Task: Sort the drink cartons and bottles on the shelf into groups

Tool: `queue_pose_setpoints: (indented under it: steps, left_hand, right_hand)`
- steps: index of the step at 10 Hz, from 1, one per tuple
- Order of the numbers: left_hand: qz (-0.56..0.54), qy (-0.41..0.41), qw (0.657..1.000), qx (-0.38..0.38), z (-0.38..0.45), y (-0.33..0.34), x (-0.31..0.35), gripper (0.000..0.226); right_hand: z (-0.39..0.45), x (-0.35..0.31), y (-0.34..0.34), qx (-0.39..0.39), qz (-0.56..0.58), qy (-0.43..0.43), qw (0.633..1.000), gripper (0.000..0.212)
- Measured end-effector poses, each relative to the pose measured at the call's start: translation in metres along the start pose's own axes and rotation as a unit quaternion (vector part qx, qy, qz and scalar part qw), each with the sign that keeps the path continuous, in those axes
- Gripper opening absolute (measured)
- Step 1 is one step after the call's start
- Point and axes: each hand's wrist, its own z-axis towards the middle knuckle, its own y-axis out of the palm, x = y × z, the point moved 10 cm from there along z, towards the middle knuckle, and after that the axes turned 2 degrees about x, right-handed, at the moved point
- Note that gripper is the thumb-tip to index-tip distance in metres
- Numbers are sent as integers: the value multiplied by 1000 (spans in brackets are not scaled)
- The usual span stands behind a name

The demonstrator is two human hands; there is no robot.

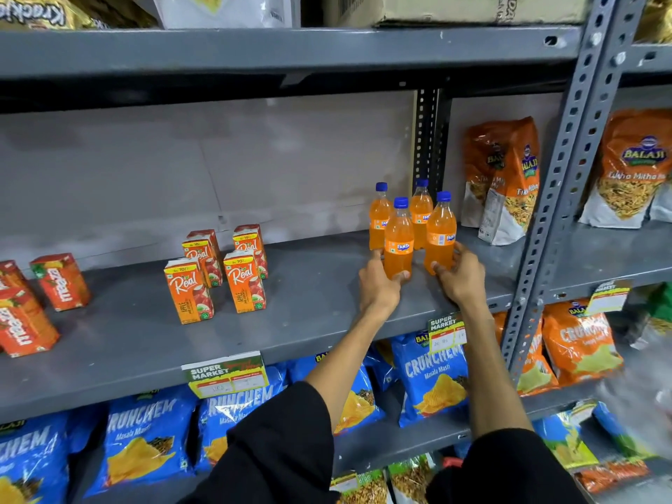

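Several orange Fanta bottles with blue caps stand close together on the grey shelf (309, 307) at the right. My left hand (378, 285) grips the base of the front left bottle (399, 245). Around the base of the front right bottle (440, 234) my right hand (460, 276) is closed. Two more bottles (380, 212) stand just behind them. Several orange Real apple cartons (244, 281) form a block in the middle of the shelf. Red Maaza cartons (60, 281) sit at the far left.
Orange Balaji snack bags (509, 176) stand right of the bottles, against a slotted upright post (567, 169). Blue Crunchem chip bags (432, 380) fill the shelf below. A cardboard box (454, 9) sits on the shelf above. Price tags (225, 372) hang on the shelf's front edge.
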Motion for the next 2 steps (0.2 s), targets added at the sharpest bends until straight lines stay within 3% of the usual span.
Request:
queue_pose_setpoints:
  steps: [2]
  left_hand:
    - [-4, 31, 998, -57, -30, -26, 22, 61]
  right_hand:
    - [-36, -16, -11, 66, -13, 1, 998, 49]
